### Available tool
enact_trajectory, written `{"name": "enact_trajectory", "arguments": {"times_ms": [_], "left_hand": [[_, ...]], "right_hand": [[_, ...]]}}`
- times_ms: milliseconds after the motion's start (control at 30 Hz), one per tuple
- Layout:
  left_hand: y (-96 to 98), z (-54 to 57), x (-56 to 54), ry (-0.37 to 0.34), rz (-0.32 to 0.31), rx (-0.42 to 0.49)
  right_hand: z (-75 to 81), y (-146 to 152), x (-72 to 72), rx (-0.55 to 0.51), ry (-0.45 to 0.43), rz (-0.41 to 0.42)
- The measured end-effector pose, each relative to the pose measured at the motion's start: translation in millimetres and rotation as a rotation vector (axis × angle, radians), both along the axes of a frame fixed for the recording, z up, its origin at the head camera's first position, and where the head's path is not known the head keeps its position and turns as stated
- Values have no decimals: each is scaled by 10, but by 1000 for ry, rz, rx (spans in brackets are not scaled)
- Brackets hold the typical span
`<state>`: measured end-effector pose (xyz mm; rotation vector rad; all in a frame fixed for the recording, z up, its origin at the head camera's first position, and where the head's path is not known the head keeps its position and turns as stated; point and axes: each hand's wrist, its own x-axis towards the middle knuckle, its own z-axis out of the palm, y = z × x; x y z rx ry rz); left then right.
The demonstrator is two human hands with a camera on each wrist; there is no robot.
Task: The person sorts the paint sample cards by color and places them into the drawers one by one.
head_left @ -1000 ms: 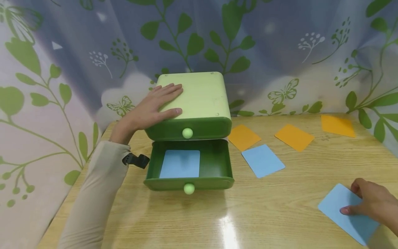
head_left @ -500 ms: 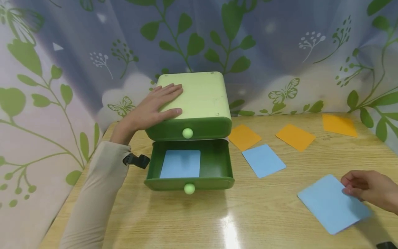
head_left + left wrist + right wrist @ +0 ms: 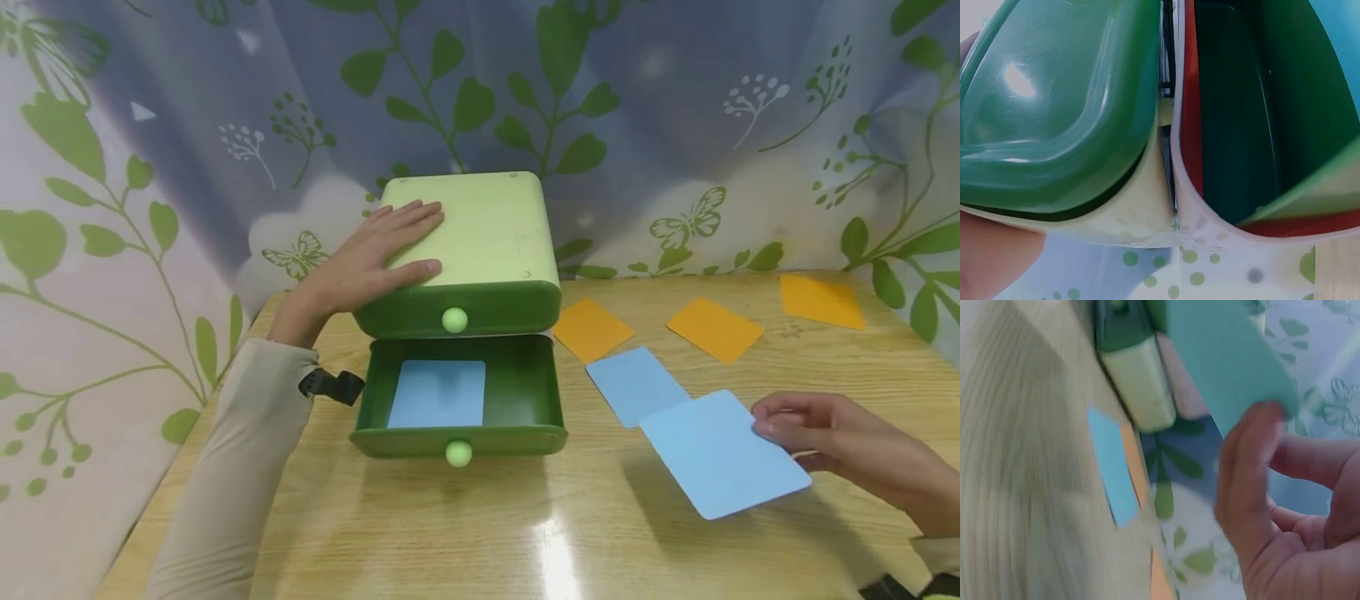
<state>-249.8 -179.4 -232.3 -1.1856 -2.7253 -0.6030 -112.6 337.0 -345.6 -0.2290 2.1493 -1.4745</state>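
Observation:
In the head view a two-tier green drawer box (image 3: 487, 233) stands at mid-table. My left hand (image 3: 367, 258) lies flat on its pale top, fingers straight. The upper drawer (image 3: 502, 308) is closed; the lower drawer (image 3: 525, 396) is pulled out, and a blue card (image 3: 438, 393) lies flat in its left part. Above the table, right of the box, my right hand (image 3: 847, 442) pinches another blue card (image 3: 723, 454) by its right edge. In the right wrist view, that raised card (image 3: 1229, 356) sits between the thumb and fingers.
A further blue card (image 3: 633, 383) lies on the table, partly covered by the raised one in the head view. Behind it are orange cards: one by the box (image 3: 592, 331), a middle one (image 3: 716, 329) and a far-right one (image 3: 821, 302). A patterned curtain (image 3: 480, 92) backs the table.
The right hand has lifted its blue card off the table at the lower right and carried it leftward, toward the drawer box. My left hand has stayed on the box top.

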Motion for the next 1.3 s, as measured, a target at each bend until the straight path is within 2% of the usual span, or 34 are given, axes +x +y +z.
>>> {"name": "enact_trajectory", "arguments": {"times_ms": [200,367,467,633,767,967,1100,1200,1300], "left_hand": [[-1,-6,-9,5,-1,-2],[3,-14,-17,7,-4,-2],[1,-14,-18,9,-4,0],[1,-15,-18,13,-1,6],[6,-19,-17,13,-2,8],[10,-24,-18,14,-4,20],[11,-26,-19,15,-6,23],[10,-23,-18,12,-8,23],[14,-17,-15,6,-10,24]], "right_hand": [[35,-399,-28,-393,-106,172],[108,-727,-54,-570,-195,230],[185,-912,-80,-577,-215,186],[313,-1240,-118,-511,-194,38],[395,-1480,-116,-520,-203,-11],[506,-1766,-97,-473,-144,-110],[556,-1951,-110,-448,-140,-128],[561,-2081,-148,-486,-154,-120],[545,-2164,-180,-538,-131,-89]]}}
